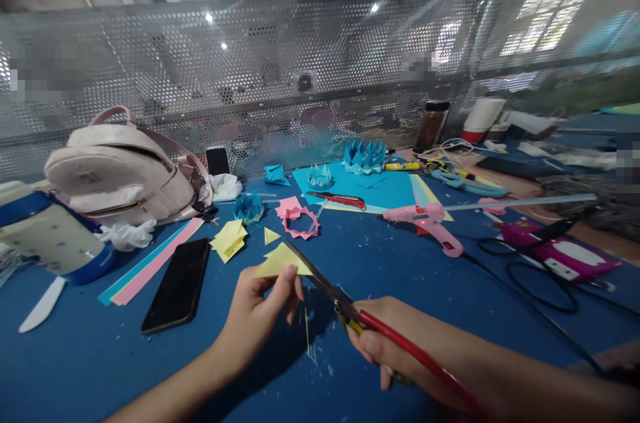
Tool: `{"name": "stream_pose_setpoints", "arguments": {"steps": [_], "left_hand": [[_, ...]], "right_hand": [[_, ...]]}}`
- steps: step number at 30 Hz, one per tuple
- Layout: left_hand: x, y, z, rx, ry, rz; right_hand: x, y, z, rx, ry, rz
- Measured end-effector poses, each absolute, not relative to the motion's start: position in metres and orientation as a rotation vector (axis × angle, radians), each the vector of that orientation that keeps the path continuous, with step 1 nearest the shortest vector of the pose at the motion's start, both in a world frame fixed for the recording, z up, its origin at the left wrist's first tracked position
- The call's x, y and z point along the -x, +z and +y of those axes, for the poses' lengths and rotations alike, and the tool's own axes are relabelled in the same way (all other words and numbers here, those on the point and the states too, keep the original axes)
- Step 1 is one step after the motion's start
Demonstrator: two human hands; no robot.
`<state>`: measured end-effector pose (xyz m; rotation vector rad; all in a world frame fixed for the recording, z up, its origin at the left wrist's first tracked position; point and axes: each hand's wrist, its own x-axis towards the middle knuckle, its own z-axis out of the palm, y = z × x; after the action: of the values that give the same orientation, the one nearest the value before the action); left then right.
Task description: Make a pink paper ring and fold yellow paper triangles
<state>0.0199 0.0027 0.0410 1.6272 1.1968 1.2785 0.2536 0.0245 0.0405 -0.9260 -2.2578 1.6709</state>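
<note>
One folded piece of pale yellow paper [279, 263] sits pinched between the thumb and fingers [290, 286] of the left hand [255, 316], held up just above the blue counter [100, 356]. Its right edge meets the dark blades of a pair of red-handled scissors [350, 310], which the right hand [395, 343] grips with its fingers curled tight around the handles; the blades look nearly closed against the paper. Thin yellow slivers [307, 333] lie on the counter below the left fingers. Left of them rests a black phone [177, 284] beside pink and blue paper strips [150, 263]. Beyond the fingers lie more yellow scraps [229, 238], a pink paper ring [300, 220] and blue folded paper crowns [364, 156]. Beyond the right fingers lies a pink glue gun [430, 220]. Far left stands a pale pink backpack [120, 173].
</note>
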Motion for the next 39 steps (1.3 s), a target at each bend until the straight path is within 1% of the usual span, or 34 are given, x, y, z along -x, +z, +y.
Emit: {"name": "stream_pose_setpoints", "arguments": {"steps": [6, 14, 27, 30, 36, 39], "left_hand": [[-0.021, 0.042, 0.002, -1.611, 1.272, 1.206], [-0.022, 0.044, 0.002, -1.598, 1.273, 1.201], [-0.024, 0.046, 0.001, -1.576, 1.275, 1.187], [-0.024, 0.047, 0.001, -1.570, 1.272, 1.183], [-0.023, 0.047, -0.001, -1.553, 1.273, 1.177], [-0.024, 0.048, -0.002, -1.545, 1.273, 1.170]], "right_hand": [[-0.253, 0.044, 0.023, 0.938, 1.680, -2.252], [-0.253, 0.028, 0.027, 0.940, 1.722, -2.222], [-0.251, 0.050, 0.022, 1.022, 1.649, -2.285], [-0.247, 0.053, 0.020, 1.000, 1.580, -2.334], [-0.242, 0.056, 0.016, 0.960, 1.242, -2.432], [-0.241, 0.054, 0.016, 0.995, 1.178, -2.458]]}}
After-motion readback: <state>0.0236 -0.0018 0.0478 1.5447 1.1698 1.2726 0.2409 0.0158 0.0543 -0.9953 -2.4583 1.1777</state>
